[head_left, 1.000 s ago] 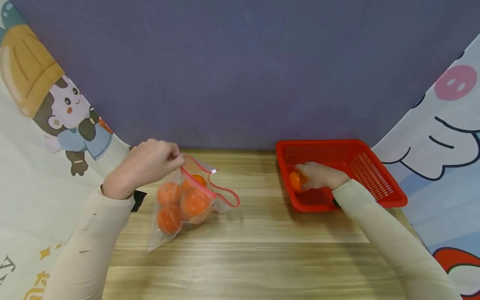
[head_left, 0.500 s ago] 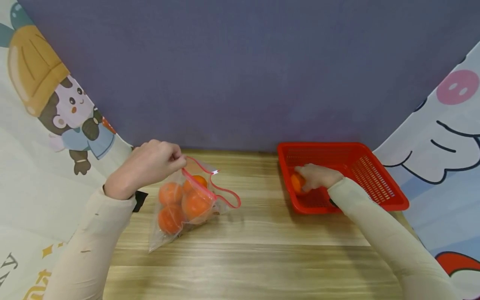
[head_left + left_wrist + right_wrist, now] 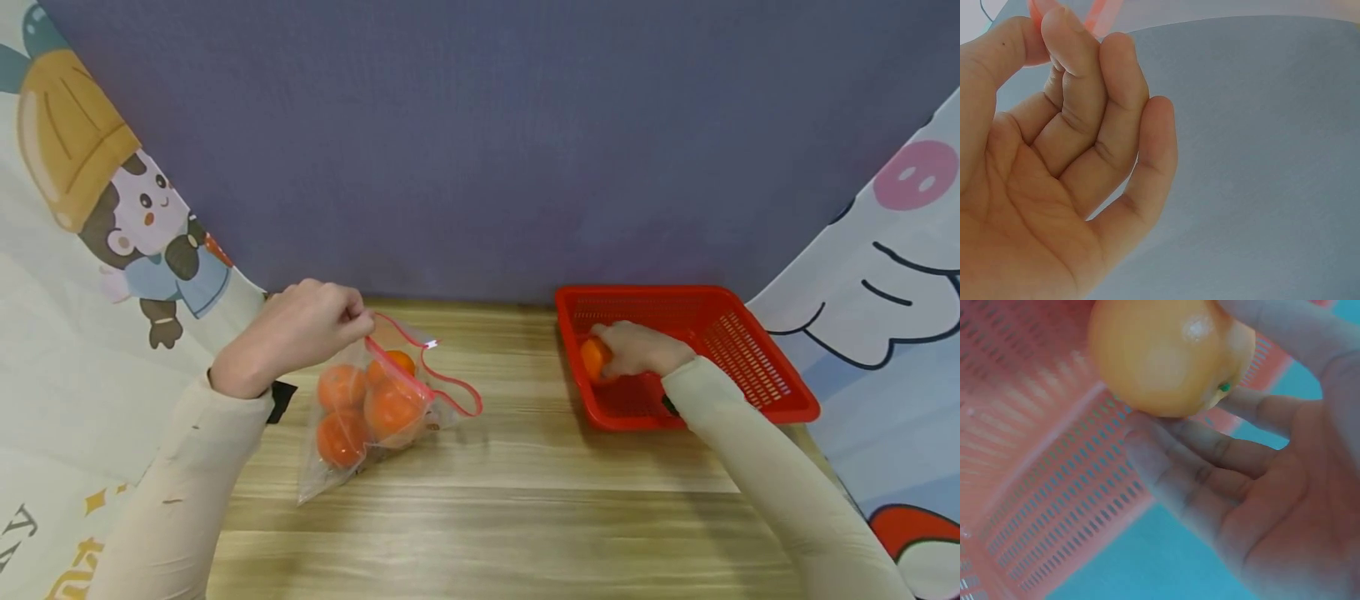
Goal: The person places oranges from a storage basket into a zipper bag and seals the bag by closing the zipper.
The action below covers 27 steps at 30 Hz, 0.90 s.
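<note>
My left hand point(image 3: 307, 329) pinches the upper edge of a clear zip bag point(image 3: 400, 369) between thumb and index finger. The bag has a pink-red zip strip and a white slider, and its mouth gapes to the right. Several oranges point(image 3: 393, 408) lie inside it. In the left wrist view, the bag's pink strip point(image 3: 1104, 15) shows at the fingertips, and the other fingers are loosely bent. My right hand point(image 3: 641, 348) reaches into a red basket point(image 3: 645, 291) and grips an orange point(image 3: 595, 360) by its left wall. The right wrist view shows thumb and fingers around this orange point(image 3: 1166, 356), its green stem spot visible.
Both bag and basket stand on a wood-grain table point(image 3: 510, 517). A dark grey-blue panel point(image 3: 480, 150) rises behind. Printed cartoon cloths flank the left and right sides. A small black item point(image 3: 281, 402) shows beside the left wrist.
My right hand stays at the orange in the basket, its fingers shifting slightly around it. The left hand and bag hold still, while the whole head view has drifted a little.
</note>
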### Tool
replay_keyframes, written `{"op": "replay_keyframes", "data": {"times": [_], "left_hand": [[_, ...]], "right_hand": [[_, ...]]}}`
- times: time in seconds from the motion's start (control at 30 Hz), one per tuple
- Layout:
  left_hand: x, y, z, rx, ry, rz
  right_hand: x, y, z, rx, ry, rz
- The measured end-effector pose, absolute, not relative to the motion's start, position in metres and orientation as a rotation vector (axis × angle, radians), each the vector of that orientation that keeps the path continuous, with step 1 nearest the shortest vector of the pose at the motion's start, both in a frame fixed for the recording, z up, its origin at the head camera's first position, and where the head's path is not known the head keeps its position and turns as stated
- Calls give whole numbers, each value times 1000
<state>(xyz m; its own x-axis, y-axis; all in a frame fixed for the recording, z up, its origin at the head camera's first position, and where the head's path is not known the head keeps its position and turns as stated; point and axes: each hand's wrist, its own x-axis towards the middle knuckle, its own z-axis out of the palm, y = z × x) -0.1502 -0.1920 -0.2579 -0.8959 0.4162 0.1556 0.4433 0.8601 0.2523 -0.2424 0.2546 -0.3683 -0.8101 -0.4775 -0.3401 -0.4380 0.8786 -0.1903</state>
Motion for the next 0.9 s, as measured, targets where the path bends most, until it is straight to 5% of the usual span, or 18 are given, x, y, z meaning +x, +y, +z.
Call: {"op": "replay_keyframes", "data": {"times": [0.5,0.9], "left_hand": [[-152,-190,-256,-674,-2974,-432],[-152,-188,-259,-698,-2967,-435]], "right_hand": [[-210,242,-305,-866,2940,-381],[-177,196,-298,-1126,2951,-695]]}}
